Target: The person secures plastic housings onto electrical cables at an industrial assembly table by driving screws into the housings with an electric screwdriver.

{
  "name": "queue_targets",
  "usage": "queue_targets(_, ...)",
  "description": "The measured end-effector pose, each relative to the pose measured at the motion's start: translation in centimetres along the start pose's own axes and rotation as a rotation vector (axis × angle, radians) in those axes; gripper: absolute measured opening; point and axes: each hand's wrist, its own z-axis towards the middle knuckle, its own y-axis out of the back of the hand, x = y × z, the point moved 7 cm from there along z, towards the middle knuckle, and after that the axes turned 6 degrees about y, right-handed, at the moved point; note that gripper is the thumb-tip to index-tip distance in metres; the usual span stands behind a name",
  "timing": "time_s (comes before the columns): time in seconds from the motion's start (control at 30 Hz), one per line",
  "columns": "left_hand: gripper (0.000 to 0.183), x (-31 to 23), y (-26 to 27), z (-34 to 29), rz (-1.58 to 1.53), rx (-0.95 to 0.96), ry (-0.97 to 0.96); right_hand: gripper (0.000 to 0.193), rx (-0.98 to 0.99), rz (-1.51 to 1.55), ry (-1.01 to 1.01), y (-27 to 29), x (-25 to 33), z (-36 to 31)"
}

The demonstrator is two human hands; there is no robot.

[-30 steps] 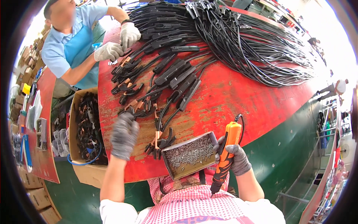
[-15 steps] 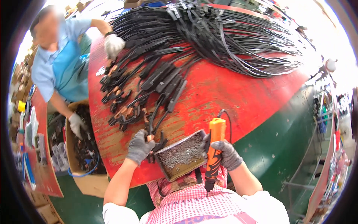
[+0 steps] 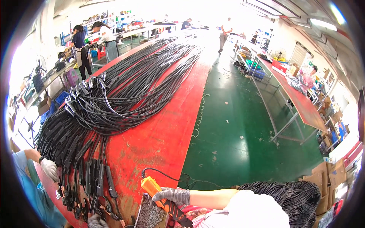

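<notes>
My right hand (image 3: 173, 195), in a grey glove, is wrapped round an orange and black electric screwdriver (image 3: 151, 186). Its orange end points up and away and its black end slants down towards my body. Beneath it, at the table's near edge, a tray (image 3: 165, 221) holds many small metal screws (image 3: 149, 216). At the lower edge, my left hand (image 3: 97, 221) has its gloved fingers curled beside black cable ends (image 3: 99, 180) with copper-coloured clamps. The picture's border cuts this hand off, so what it holds is unclear.
Bundles of black cable (image 3: 114, 102) cover the left of the long red table (image 3: 159, 140). A co-worker's gloved hand (image 3: 49, 170) reaches in at left. Coiled black cable (image 3: 289, 197) and cardboard boxes (image 3: 323, 182) lie at lower right. Beyond the green floor (image 3: 228, 152) stands another table (image 3: 294, 98).
The view has swung up and to the right, so the hands and tray now sit lower in it. My right hand still grips the screwdriver; my left stays by the cable ends.
</notes>
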Motion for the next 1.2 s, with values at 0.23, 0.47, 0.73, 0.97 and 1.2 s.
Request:
queue_targets(0.23, 0.039, -5.4, -6.6, -0.5, 0.390, 0.304, -0.364, 0.036, 0.034, 0.003, 0.000, -1.4, 1.1, -1.0)
queue_targets(0.47, 0.044, -4.2, -7.6, -1.2, 0.750, 0.618, -0.329, 0.035, 0.009, 0.077, 0.063, 1.5, 0.1, -0.9)
queue_targets(0.73, 0.031, -0.7, -5.6, -1.8, 0.092, 0.487, -0.137, 0.030, 0.035, 0.005, 0.057, 1.4, 0.1, -0.5)
queue_targets(0.97, 0.024, -8.4, 0.3, -6.5, -1.174, 0.684, 0.562, 0.016, 0.269, -0.289, 0.051, -3.8, -2.9, 2.4)
queue_targets(1.2, 0.024, -16.6, -3.3, -8.9, -1.657, 1.180, 0.717, 0.029, 0.353, -0.159, 0.281, -7.5, 4.1, -2.1)
